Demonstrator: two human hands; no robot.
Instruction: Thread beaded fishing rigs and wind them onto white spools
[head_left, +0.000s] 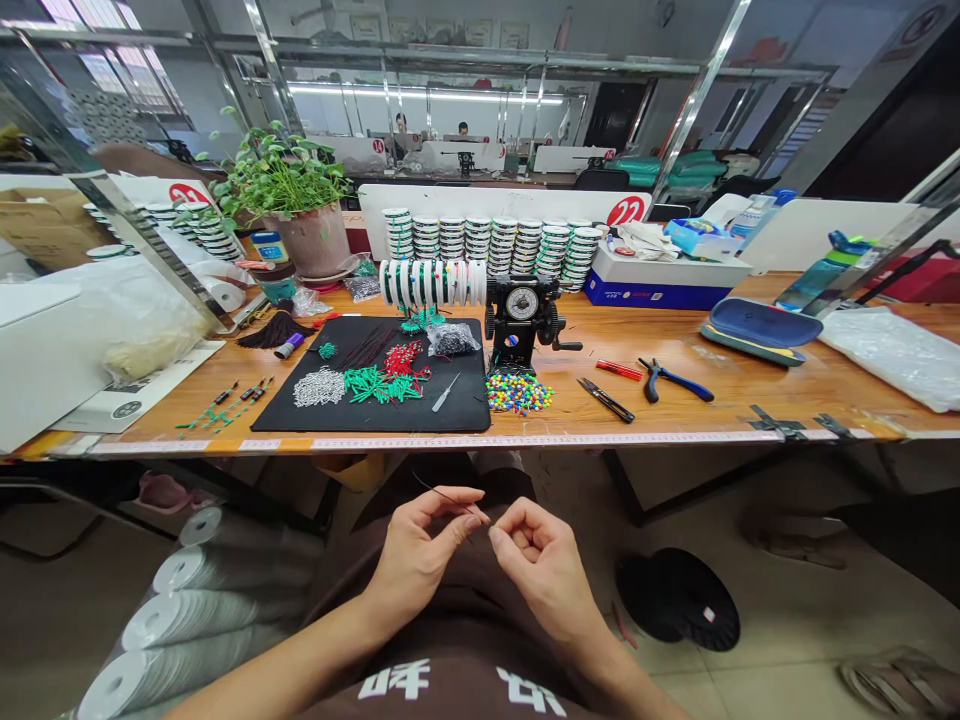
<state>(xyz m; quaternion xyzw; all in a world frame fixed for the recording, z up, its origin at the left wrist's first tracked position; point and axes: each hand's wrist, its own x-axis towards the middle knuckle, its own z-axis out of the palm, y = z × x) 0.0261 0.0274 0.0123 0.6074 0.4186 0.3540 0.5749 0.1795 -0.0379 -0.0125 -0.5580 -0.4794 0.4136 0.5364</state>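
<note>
the left hand (424, 560) is pinching a thin dark wire (450, 505) — it is lying on a slant, high on the left and low on the right; the right hand (541, 572) is curling in right by its tip — i cannot tell if it is gripping anything

one head-worn view only, looking forward and down from the person's head. left hand (416, 565) and right hand (544, 570) sit close below, table (675, 345) just ahead, wide angle.
</note>
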